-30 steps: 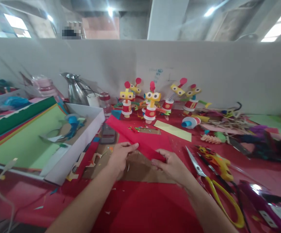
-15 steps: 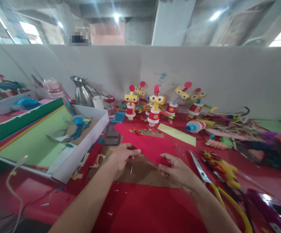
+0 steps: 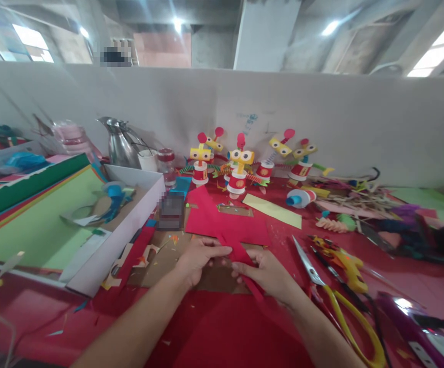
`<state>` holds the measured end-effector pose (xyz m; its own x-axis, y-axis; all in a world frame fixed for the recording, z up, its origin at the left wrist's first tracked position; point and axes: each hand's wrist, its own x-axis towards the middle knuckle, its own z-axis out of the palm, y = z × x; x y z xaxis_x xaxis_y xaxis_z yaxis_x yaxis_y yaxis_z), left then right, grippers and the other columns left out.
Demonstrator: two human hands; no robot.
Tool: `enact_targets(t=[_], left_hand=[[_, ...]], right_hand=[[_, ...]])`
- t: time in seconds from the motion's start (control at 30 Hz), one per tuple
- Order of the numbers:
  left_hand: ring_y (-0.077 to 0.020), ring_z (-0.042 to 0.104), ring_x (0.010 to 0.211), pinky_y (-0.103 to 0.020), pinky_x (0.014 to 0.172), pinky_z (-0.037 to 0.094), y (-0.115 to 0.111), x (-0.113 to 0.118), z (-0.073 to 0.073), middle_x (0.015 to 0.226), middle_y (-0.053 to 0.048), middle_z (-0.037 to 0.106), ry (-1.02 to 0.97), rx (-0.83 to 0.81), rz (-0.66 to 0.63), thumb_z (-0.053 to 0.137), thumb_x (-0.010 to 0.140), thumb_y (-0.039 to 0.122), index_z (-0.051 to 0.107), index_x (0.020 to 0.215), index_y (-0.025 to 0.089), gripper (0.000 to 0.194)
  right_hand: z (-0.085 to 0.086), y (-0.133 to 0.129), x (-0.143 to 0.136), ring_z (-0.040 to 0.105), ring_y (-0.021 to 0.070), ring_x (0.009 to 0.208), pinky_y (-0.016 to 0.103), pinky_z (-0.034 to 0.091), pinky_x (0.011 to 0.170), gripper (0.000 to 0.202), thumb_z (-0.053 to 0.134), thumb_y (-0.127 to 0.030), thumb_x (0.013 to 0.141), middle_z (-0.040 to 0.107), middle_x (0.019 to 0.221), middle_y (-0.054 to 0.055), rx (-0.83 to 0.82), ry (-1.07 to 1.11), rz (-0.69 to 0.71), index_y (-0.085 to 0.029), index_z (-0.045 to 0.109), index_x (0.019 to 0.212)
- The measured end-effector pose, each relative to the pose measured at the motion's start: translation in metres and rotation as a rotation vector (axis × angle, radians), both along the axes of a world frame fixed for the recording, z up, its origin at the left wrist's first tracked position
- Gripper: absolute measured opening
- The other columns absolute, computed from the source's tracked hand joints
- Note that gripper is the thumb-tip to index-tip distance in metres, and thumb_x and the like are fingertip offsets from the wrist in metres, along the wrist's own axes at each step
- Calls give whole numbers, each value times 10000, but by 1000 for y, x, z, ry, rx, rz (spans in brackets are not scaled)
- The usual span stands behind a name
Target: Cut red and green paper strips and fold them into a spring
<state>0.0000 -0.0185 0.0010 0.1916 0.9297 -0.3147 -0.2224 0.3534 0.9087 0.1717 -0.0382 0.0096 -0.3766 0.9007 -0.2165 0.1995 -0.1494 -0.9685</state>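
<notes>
Between my hands is a long strip of red paper (image 3: 240, 251), slanting from the far left toward my right wrist. My left hand (image 3: 199, 258) is closed on the strip's left edge, thumb on top. Thumb and fingers of my right hand (image 3: 265, 271) pinch the strip from the right. A wider sheet of red paper (image 3: 253, 230) lies flat just beyond, partly under the strip. Beneath my hands is a brown cardboard piece (image 3: 156, 268). Open scissors (image 3: 319, 280) with yellow handles lie to the right of my right hand.
Several cup figures (image 3: 238, 181) with paper eyes stand at the back. A yellow glue gun (image 3: 346, 267) and a purple tool (image 3: 409, 319) lie at right. At left a white box (image 3: 130, 237) holds coloured paper. A pale yellow strip (image 3: 273, 210) lies beyond the red sheet.
The red paper raised between my hands now shows as a narrow strip apart from a wider sheet, which lies on the cardboard. My right hand has shifted slightly down and turned inward.
</notes>
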Motion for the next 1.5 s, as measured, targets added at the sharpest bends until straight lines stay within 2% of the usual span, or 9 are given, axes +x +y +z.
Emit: enact_targets(t=[0.2, 0.4, 0.6, 0.73, 0.87, 0.97, 1.27, 1.4, 1.5], left_hand=[[-48, 501, 449, -160, 401, 247, 10, -13, 3, 527, 17, 566, -107, -32, 175, 826, 503, 320, 602, 582, 123, 308], [-30, 479, 422, -133, 375, 283, 23, -34, 8, 524, 28, 557, -142, -50, 369, 839, 460, 230, 602, 605, 117, 300], [-19, 435, 384, -117, 305, 195, 37, -56, 6, 482, 47, 500, -208, -42, 474, 840, 447, 177, 559, 593, 118, 321], [-16, 432, 384, -118, 308, 202, 36, -60, 8, 509, 46, 518, -229, 6, 465, 849, 449, 213, 544, 593, 125, 348], [-51, 525, 462, -118, 342, 223, 31, -55, 12, 539, 26, 542, -223, 52, 344, 850, 450, 231, 589, 636, 114, 341], [-54, 525, 451, -127, 346, 191, 29, -51, 12, 530, 17, 546, -162, 58, 295, 850, 447, 221, 586, 614, 105, 333], [-33, 454, 401, -142, 331, 187, 35, -59, 10, 493, 48, 504, -147, -11, 493, 844, 432, 231, 541, 574, 131, 350], [-60, 511, 473, -147, 361, 225, 35, -57, 7, 537, 24, 544, -168, 63, 424, 833, 488, 314, 565, 612, 132, 347], [-60, 514, 505, -157, 421, 303, 33, -55, 8, 562, 16, 568, -187, 104, 391, 820, 521, 340, 596, 634, 132, 326]], right_hand=[[-4, -2, 0, 588, 131, 560, 247, 456, 555, 287, 684, -425, 698, 661, 650, 25, -29, -24, -58, -146, 644, 751], [-1, -3, 4, 605, 146, 590, 263, 456, 593, 282, 674, -431, 704, 669, 648, 31, -17, -95, 53, -153, 634, 680], [7, -3, 11, 599, 131, 572, 242, 443, 558, 293, 674, -443, 707, 673, 655, 37, -93, -126, 155, -153, 630, 693], [7, -3, 13, 609, 138, 579, 258, 456, 588, 293, 683, -435, 698, 686, 675, 45, -92, -99, 156, -146, 635, 711], [6, -3, 14, 618, 142, 586, 260, 458, 589, 296, 688, -437, 690, 691, 681, 44, -131, -86, 137, -147, 635, 720], [5, -3, 14, 622, 141, 601, 257, 459, 593, 284, 692, -424, 691, 696, 698, 42, -148, -80, 130, -152, 632, 749], [2, -4, 11, 624, 152, 603, 279, 467, 617, 260, 660, -414, 731, 693, 692, 49, -79, -121, 192, -155, 631, 728], [2, -5, 11, 636, 165, 637, 285, 472, 627, 252, 649, -409, 742, 696, 720, 48, -95, -164, 193, -159, 631, 763], [5, -6, 12, 621, 173, 670, 274, 453, 615, 241, 677, -402, 716, 682, 718, 33, -31, -236, 306, -164, 638, 722]])
